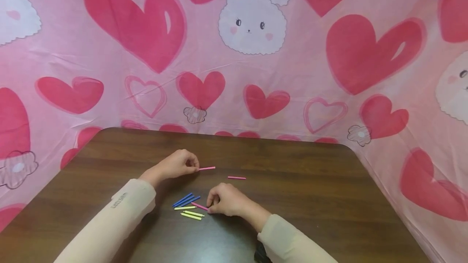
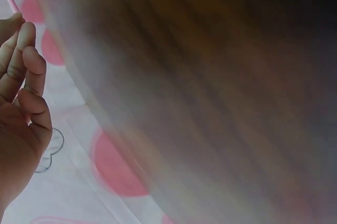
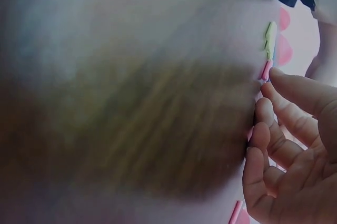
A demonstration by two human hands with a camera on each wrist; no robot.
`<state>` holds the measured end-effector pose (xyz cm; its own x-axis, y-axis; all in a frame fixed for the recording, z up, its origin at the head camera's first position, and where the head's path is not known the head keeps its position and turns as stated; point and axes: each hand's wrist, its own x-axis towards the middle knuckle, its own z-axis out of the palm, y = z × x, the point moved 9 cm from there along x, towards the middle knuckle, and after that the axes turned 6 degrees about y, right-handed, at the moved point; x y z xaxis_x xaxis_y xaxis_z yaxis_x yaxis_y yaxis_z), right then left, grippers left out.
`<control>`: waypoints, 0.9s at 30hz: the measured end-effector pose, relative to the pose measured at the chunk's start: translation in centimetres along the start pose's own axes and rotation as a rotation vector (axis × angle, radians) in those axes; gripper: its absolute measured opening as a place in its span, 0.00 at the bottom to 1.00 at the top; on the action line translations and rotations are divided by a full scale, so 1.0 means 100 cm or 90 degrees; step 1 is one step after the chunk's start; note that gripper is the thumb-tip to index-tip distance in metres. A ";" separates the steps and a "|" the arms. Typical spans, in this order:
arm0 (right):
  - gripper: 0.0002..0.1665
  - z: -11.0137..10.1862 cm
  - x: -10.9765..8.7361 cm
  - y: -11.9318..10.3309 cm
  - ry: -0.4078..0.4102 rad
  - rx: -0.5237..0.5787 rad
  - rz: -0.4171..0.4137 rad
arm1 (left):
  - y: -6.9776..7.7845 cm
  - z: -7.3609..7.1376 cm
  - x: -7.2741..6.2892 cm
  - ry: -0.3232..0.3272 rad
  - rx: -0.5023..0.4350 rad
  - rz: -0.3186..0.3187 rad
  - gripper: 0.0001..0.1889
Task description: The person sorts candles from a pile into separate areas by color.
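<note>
Between thumb and forefinger, my left hand [image 1: 179, 164] pinches one end of a thin pink stick [image 1: 208, 168] over the table's far half. The same pink stick [image 2: 11, 1] pokes out past the fingertips in the left wrist view. Nearer to me, my right hand [image 1: 229, 200] pinches the right end of another pink stick [image 1: 199, 205]. That stick's far end reaches the pile of blue sticks [image 1: 187, 200] and yellow sticks [image 1: 191, 215]. In the right wrist view, the right thumb and fingertips meet at the pink stick [image 3: 267, 70]. A third pink stick [image 1: 237, 177] lies alone between and beyond the hands.
The sticks lie on a dark brown wooden table [image 1: 310, 182] with rounded far corners. Behind it hangs a pink cloth [image 1: 234, 64] printed with hearts and rabbits. A black strap-like object [image 1: 261, 253] shows under the right sleeve.
</note>
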<state>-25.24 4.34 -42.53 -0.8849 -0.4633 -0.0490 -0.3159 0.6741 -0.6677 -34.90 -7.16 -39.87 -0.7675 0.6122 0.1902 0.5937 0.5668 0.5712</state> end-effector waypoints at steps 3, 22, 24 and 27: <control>0.06 0.001 0.001 0.000 0.003 0.002 0.004 | 0.002 0.003 0.004 -0.002 -0.007 0.005 0.02; 0.08 0.001 0.000 0.000 0.008 -0.011 0.022 | 0.022 0.022 0.031 -0.033 -0.004 0.028 0.03; 0.09 0.001 0.000 0.000 0.006 -0.012 0.025 | 0.023 0.023 0.033 -0.035 -0.001 0.032 0.03; 0.09 0.001 -0.001 0.000 0.006 -0.012 0.027 | 0.024 0.024 0.035 -0.039 -0.004 0.036 0.03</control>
<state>-25.12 4.34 -42.62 -0.9009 -0.4283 -0.0696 -0.2842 0.7037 -0.6512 -35.57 -2.31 -39.75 -0.7167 0.6754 0.1738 0.6339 0.5270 0.5661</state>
